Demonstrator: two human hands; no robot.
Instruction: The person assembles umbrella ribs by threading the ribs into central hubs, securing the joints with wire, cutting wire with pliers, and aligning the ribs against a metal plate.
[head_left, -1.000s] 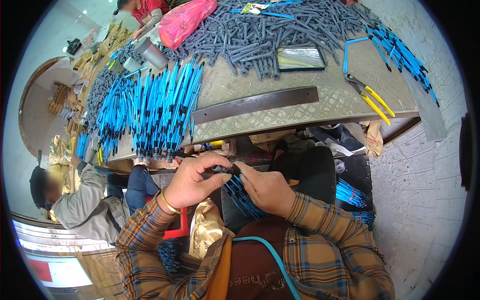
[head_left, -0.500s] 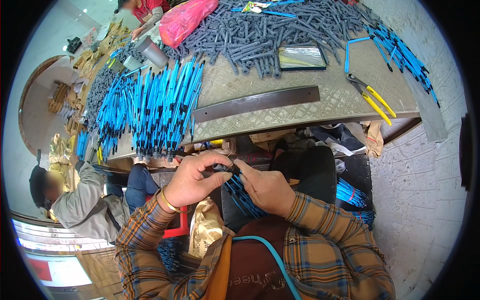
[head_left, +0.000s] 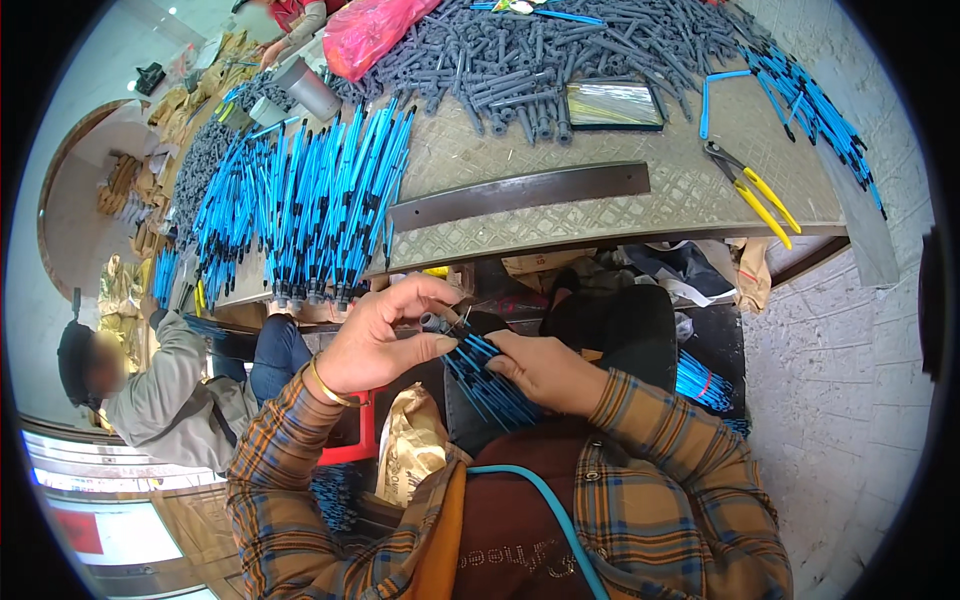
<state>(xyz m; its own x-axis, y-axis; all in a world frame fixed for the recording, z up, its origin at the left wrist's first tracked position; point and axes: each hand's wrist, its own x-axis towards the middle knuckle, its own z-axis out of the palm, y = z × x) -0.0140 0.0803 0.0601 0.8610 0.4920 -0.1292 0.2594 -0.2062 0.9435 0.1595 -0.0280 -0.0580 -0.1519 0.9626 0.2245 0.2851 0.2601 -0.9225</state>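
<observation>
My left hand (head_left: 385, 338) is raised in front of my lap, its thumb and bent fingers closed about a grey plastic tube end (head_left: 434, 322). A thin wire-like strand shows near its fingertips. From there a bunch of thin blue rods (head_left: 484, 382) with dark ends slants down over my dark trousers. My right hand (head_left: 545, 370) is closed at the upper right side of that bunch, the thumb pressed against the rods. Its other fingertips are partly hidden.
On the table ahead lie a dark metal bar (head_left: 520, 197), a tray of thin wires (head_left: 614, 106), yellow-handled pliers (head_left: 752, 195), heaped grey plastic plugs (head_left: 540, 60) and blue rod assemblies (head_left: 325, 200). A co-worker in a grey jacket (head_left: 185, 400) sits at left. A paper bag (head_left: 412, 445) stands beside my lap.
My right hand has drawn away from my left fingertips, to the right and slightly down, uncovering more of the blue rods. My left hand has risen slightly, still at the grey tube end.
</observation>
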